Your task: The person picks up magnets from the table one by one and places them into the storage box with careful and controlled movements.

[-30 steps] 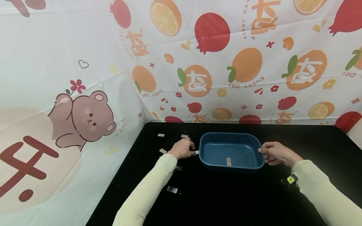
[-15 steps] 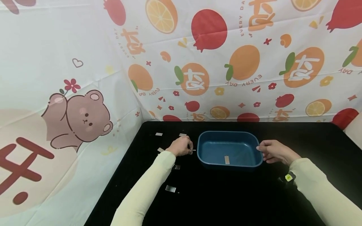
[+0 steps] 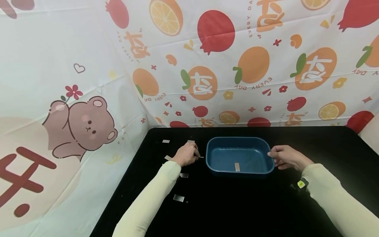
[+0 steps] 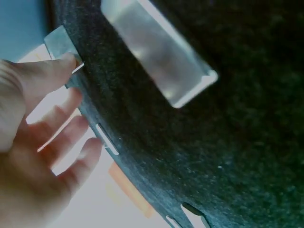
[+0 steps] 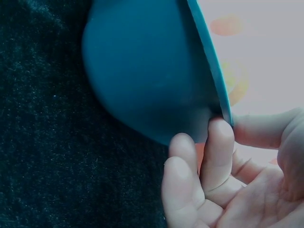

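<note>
My left hand pinches a small, flat, shiny rectangular plate between thumb and fingers, just left of a blue plastic basin. In the head view this plate appears nearly edge-on as a thin pale line. With thumb and fingertips, my right hand grips the basin's right rim; the right wrist view has the thumb on one side of the rim and fingers on the other. One similar plate lies inside the basin, toward its near side.
Several more plates lie scattered on the black tabletop to the left, among them a near one, one beside the left forearm and a far one. A printed cloth hangs behind the table's far edge.
The plate in my left hand has turned from showing its face to nearly edge-on in the head view. My right hand keeps its grip on the rim. The head view has shifted slightly.
</note>
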A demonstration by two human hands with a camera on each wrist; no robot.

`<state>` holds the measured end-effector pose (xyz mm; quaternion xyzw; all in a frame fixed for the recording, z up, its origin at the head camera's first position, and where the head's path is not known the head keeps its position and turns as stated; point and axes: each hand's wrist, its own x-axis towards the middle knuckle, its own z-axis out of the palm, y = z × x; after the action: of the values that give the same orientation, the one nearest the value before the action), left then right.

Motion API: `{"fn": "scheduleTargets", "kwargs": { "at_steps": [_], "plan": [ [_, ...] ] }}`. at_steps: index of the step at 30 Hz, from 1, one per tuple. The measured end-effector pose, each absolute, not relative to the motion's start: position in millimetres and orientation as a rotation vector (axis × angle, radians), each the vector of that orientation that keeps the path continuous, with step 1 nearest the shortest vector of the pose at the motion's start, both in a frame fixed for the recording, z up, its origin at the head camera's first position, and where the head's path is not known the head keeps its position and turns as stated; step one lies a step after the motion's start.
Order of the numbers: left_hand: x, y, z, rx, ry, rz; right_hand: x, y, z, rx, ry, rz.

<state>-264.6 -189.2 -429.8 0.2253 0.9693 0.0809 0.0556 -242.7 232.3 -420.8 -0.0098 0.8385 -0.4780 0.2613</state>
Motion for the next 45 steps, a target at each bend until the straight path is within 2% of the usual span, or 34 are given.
{"fn": "scheduleTargets", "kwargs": {
  "at_steps": [17, 27, 45],
  "plan": [
    [-265, -193, -433, 0.621, 3.065, 0.175, -242, 231, -422, -0.031, 2.256, -1.329],
    [-265, -195, -436, 0.697, 3.073, 0.204, -243, 231, -421, -0.015, 2.266, -1.313],
    [-256, -210, -418, 0.649, 3.110, 0.339, -242, 231, -422, -0.002, 2.257, -1.338]
  ]
}}
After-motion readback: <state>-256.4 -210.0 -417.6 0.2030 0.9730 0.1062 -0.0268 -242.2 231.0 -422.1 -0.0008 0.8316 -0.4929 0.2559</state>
